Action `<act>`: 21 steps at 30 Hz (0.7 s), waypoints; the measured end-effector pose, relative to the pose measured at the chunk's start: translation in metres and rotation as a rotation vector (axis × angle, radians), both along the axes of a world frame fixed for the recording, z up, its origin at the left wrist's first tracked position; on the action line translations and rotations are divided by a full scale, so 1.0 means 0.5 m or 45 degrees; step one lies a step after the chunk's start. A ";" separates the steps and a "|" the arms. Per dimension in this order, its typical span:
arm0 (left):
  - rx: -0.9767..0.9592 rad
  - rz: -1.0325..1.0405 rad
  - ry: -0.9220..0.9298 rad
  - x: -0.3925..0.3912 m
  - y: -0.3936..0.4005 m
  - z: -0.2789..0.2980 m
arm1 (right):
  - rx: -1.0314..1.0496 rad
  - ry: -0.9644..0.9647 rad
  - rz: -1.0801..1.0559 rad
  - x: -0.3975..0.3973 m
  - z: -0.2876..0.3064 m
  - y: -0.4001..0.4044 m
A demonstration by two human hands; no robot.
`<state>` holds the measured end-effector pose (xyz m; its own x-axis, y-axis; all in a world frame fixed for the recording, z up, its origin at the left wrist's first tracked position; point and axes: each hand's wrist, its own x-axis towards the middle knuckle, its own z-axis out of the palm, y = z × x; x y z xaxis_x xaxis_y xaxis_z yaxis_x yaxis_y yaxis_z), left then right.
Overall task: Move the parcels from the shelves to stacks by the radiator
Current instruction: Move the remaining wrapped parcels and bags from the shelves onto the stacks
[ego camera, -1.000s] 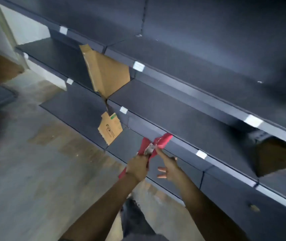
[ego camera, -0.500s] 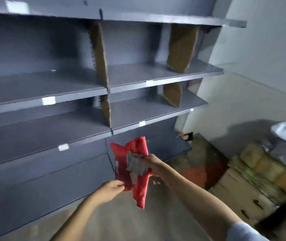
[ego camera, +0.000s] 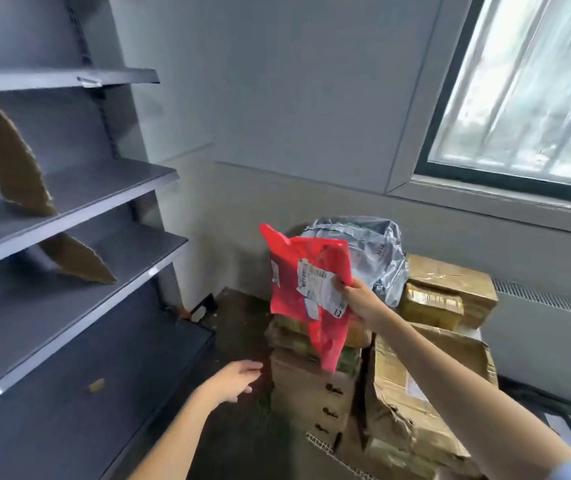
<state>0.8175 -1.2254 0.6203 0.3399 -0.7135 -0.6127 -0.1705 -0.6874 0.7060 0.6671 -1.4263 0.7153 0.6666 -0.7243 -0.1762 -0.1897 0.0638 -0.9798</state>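
My right hand (ego camera: 358, 299) pinches a red plastic parcel (ego camera: 305, 271) by its right edge, next to its white label, and holds it up in the air above the stacks. Below and behind it stand stacked cardboard boxes (ego camera: 315, 386) and a grey plastic bag parcel (ego camera: 367, 247). More brown taped boxes (ego camera: 450, 289) sit beside the radiator (ego camera: 551, 303) under the window. My left hand (ego camera: 237, 377) hangs lower, fingers relaxed, holding nothing. The dark shelves (ego camera: 79, 202) on the left hold only cardboard dividers.
Two torn cardboard dividers (ego camera: 10, 161) lean on the shelves. A crushed large box (ego camera: 426, 382) stands at the right front of the stacks. A window (ego camera: 526, 88) fills the upper right. Dark floor (ego camera: 239, 427) lies between the shelves and the stacks.
I have turned right from the shelves to the stacks by the radiator. My left hand has let go of the red parcel; my right hand alone carries it, raised higher.
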 end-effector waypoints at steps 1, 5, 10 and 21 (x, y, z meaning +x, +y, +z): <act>0.002 -0.033 0.013 -0.001 -0.033 -0.004 | 0.026 -0.034 -0.062 -0.003 0.008 -0.038; 0.095 -0.291 -0.055 0.035 -0.102 -0.029 | 0.176 -0.158 -0.228 0.007 0.032 -0.159; 0.182 -0.269 -0.117 0.176 -0.148 -0.019 | 0.262 -0.213 -0.276 0.053 0.067 -0.266; -0.103 -0.282 -0.240 0.308 -0.384 0.094 | 0.113 0.078 -0.711 0.147 0.063 -0.435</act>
<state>0.9715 -1.4174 0.6675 0.2728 -0.8267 -0.4920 -0.4434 -0.5619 0.6984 0.7408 -1.6440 0.7469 0.1729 -0.9446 -0.2791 -0.1600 0.2526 -0.9542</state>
